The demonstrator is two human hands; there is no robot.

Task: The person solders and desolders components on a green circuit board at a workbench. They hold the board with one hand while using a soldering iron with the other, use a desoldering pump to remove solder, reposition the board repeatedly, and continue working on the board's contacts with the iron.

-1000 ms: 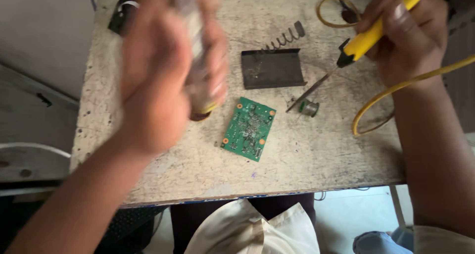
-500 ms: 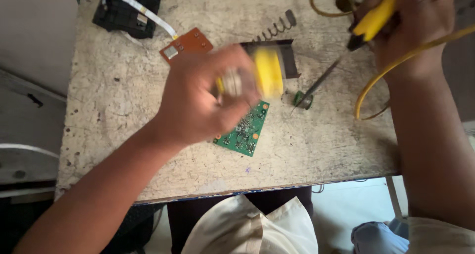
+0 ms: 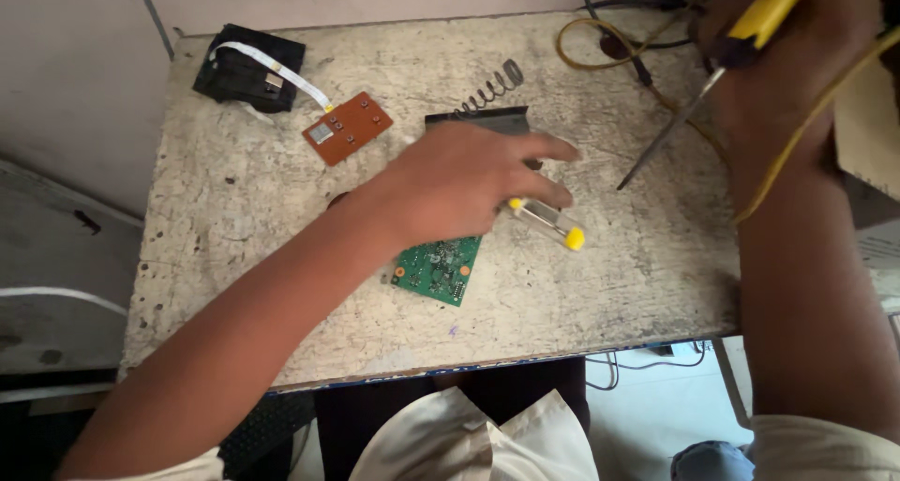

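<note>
The left hand (image 3: 459, 186) lies palm down over the middle of the worn, speckled grey table (image 3: 234, 256), fingers stretched toward the right edge. Its grip is loose and open: the fingertips rest on or just above a small clear tube with yellow caps at both ends (image 3: 548, 225), and whether they actually touch it cannot be told. The tube lies flat on the table, slanting toward the front right. Under the heel of this hand a green printed circuit board (image 3: 436, 267) sits nearer the front edge, partly covered by the hand. Behind the hand a dark metal stand with a coiled wire spring (image 3: 492, 97) shows, mostly hidden.

The right hand (image 3: 797, 59) is at the far right corner, its grip closed around a yellow-handled soldering iron (image 3: 764, 17) whose thin dark tip (image 3: 656, 153) points down toward the table's middle without touching the tube. A yellow cord (image 3: 806, 134) runs across the wrist.

Toward the far left corner lie a small brown circuit board (image 3: 349, 127) and a black block (image 3: 246, 68), joined by a white flat ribbon cable (image 3: 277, 68).
</note>
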